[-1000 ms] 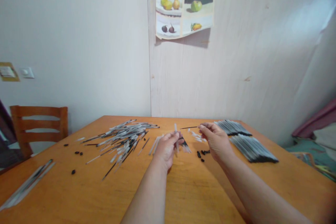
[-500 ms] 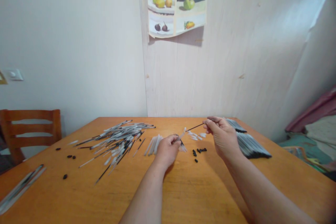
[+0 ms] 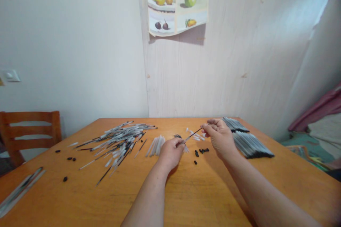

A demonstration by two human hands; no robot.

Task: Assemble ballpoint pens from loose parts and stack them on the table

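Observation:
Over the middle of the table, my left hand [image 3: 171,153] is closed on a translucent pen barrel [image 3: 187,139], of which only the far end shows. A thin dark pen refill [image 3: 195,133] slants between the two hands, its lower tip at the mouth of the barrel. Pinched by the fingertips of my right hand [image 3: 221,137] is the refill's upper end. Clear pen barrels [image 3: 155,146] lie in a row left of my left hand. Small white caps [image 3: 196,136] and small black plugs [image 3: 197,153] are scattered beneath and between the hands.
A loose heap of pens and refills [image 3: 121,142] spreads over the left of the wooden table [image 3: 197,202]. Neat rows of black-ended pens [image 3: 253,145] lie at the right. A few black plugs [image 3: 65,179] and long clear strips [image 3: 22,191] are at far left, near a chair [image 3: 32,131].
My right hand has moved left and slightly down, closer to my left hand. Less of the refill and barrel shows between them. The camera view has shifted slightly.

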